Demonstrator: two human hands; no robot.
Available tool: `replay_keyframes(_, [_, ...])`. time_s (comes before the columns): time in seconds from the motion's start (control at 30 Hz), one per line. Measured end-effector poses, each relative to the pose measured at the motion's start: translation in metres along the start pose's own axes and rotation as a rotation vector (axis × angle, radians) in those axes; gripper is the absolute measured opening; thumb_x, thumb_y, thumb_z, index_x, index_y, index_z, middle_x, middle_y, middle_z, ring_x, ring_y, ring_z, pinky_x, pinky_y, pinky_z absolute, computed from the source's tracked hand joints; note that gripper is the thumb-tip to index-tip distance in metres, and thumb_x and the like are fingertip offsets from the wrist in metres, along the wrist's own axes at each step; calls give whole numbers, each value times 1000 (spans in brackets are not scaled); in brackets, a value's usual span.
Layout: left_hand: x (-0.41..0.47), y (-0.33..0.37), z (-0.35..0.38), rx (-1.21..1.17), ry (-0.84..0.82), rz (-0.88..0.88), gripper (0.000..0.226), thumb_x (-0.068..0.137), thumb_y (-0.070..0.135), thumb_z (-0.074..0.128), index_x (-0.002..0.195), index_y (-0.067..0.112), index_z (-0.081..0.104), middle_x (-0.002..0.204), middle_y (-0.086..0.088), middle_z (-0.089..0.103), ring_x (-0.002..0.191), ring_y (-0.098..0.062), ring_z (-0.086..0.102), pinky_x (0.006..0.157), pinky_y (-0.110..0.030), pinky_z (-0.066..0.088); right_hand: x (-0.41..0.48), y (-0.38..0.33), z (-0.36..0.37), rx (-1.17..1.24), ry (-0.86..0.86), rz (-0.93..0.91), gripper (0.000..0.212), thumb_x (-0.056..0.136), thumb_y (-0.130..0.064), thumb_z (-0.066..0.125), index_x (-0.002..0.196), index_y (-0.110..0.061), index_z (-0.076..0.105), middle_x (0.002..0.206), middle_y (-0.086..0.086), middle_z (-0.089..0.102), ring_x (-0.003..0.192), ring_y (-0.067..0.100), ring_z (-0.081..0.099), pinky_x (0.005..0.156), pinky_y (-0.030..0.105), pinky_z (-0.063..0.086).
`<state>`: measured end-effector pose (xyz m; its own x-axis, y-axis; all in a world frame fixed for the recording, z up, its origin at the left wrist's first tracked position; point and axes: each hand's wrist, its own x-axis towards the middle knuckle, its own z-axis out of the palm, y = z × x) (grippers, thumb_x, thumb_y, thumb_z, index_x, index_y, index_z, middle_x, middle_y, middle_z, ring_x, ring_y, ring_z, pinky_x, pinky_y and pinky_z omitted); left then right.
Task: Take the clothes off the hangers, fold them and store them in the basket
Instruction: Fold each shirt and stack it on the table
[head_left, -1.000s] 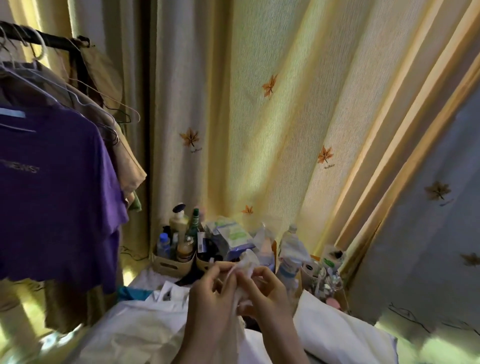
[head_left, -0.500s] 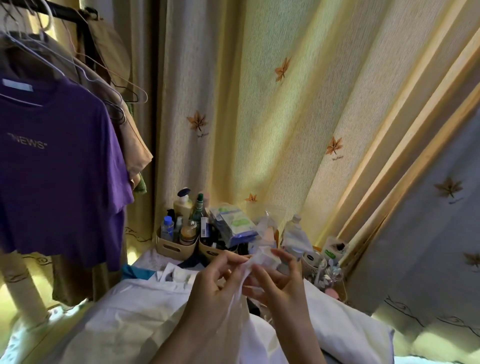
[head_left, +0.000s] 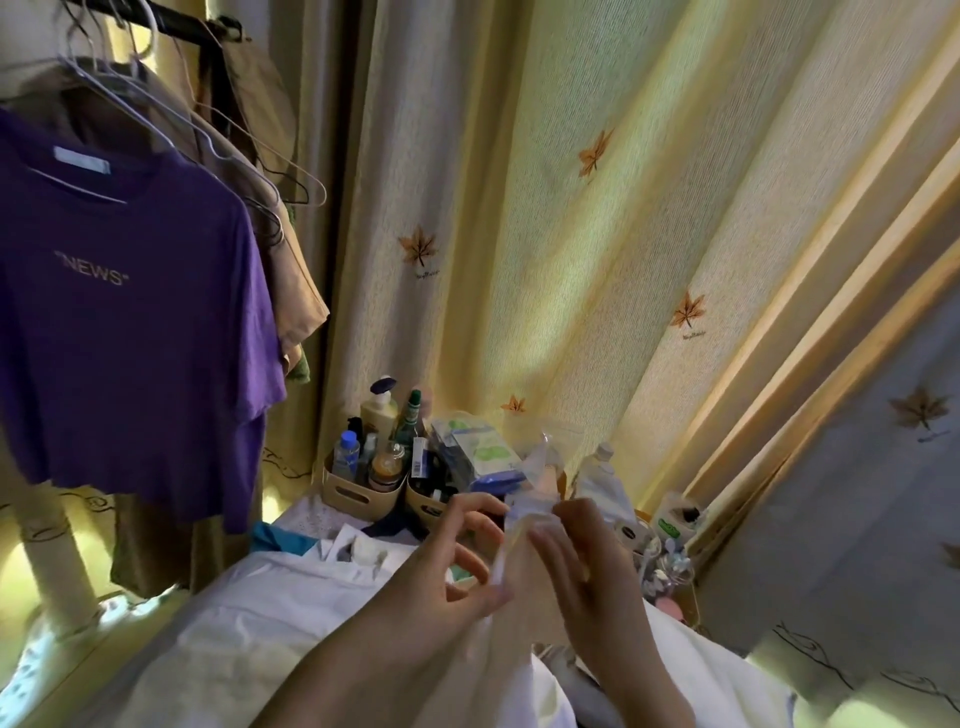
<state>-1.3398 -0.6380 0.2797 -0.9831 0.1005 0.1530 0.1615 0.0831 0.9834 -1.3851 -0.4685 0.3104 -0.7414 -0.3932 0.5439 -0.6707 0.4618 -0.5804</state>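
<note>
A purple T-shirt (head_left: 130, 338) with pale "NEWS" lettering is seen at the far left, and a tan garment (head_left: 298, 291) is shown behind it. The curtain (head_left: 519, 208) is coloured pale yellow and patterned with scattered orange maple leaves. At the right, a grey-blue panel (head_left: 857, 519) is printed with brown leaves. A white garment (head_left: 260, 623) is spread nearest, with a teal cloth (head_left: 280, 540) just beyond.

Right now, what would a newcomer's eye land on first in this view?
The purple T-shirt printed NEWS, on a hanger at upper left, stands out first. At bottom centre the left hand and right hand pinch a strip of white fabric between them. Behind spreads a yellow curtain dotted with maple leaves, with bottles in beige bins at its foot.
</note>
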Motion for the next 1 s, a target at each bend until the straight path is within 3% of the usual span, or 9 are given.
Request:
replay_keyframes(0.1, [0, -1, 0, 7, -17, 3, 41, 77, 31, 71, 106, 42, 44, 96, 22, 53, 79, -4, 58, 70, -24, 51, 23, -5, -13, -63, 5, -44, 15, 89, -29, 59, 92, -15, 53, 79, -18, 57, 75, -2, 58, 62, 10, 41])
replay_keyframes(0.2, [9, 9, -4, 67, 175, 117, 22, 81, 24, 72, 83, 39, 55, 88, 16, 59, 77, -3, 58, 67, -23, 49, 54, -18, -33, -209, 38, -143, 24, 92, -46, 48, 94, -23, 53, 77, -21, 55, 67, 6, 59, 60, 25, 47])
replay_keyframes(0.3, [19, 24, -12, 138, 334, 236, 27, 84, 9, 68, 79, 36, 67, 91, 14, 65, 82, -9, 63, 76, -29, 55, 81, -29, -51, -283, 79, -220, 22, 92, -45, 51, 94, -23, 54, 83, -14, 62, 68, 16, 62, 62, 35, 50])
replay_keyframes(0.4, [26, 38, -18, 101, 383, 233, 7, 83, 33, 69, 89, 35, 70, 93, 16, 68, 87, -9, 65, 80, -35, 56, 100, -42, -58, -173, 59, -225, 19, 84, -42, 57, 90, -24, 56, 82, -21, 62, 74, -2, 61, 70, 20, 49])
replay_keyframes(0.5, [33, 48, -20, 180, 422, 223, 44, 64, 69, 69, 96, 39, 60, 96, 26, 62, 90, 5, 60, 74, -16, 52, 111, -53, -60, -113, 46, -238, 24, 78, -43, 61, 88, -22, 61, 81, -27, 61, 79, -15, 59, 70, 4, 43])
replay_keyframes(0.57, [37, 54, -22, 227, 459, 237, 49, 59, 69, 71, 95, 40, 57, 97, 29, 60, 90, 12, 57, 72, -9, 48, 116, -61, -64, -95, 30, -250, 23, 74, -45, 64, 86, -25, 61, 79, -27, 62, 79, -13, 61, 70, 5, 46])
replay_keyframes(0.77, [39, 47, -28, 244, 215, 226, 38, 65, 57, 71, 97, 36, 65, 101, 14, 61, 94, -1, 60, 83, -24, 51, 133, -75, -92, -73, -15, -254, 36, 67, -51, 66, 85, -20, 68, 80, -12, 70, 75, 7, 67, 73, 34, 55])
replay_keyframes(0.9, [41, 31, -31, 216, 101, 133, 43, 67, 62, 67, 97, 33, 71, 99, 18, 68, 92, -1, 63, 80, -27, 52, 143, -75, -108, -75, 31, -226, 33, 67, -52, 65, 87, -27, 72, 81, -11, 72, 74, 9, 68, 73, 40, 56])
replay_keyframes(1.0, [44, 16, -34, 198, 43, 53, 38, 73, 57, 71, 97, 28, 73, 100, 13, 71, 90, -2, 66, 86, -32, 55, 150, -75, -120, -80, 87, -239, 24, 72, -51, 63, 87, -34, 71, 83, -18, 71, 76, 5, 67, 73, 32, 55])
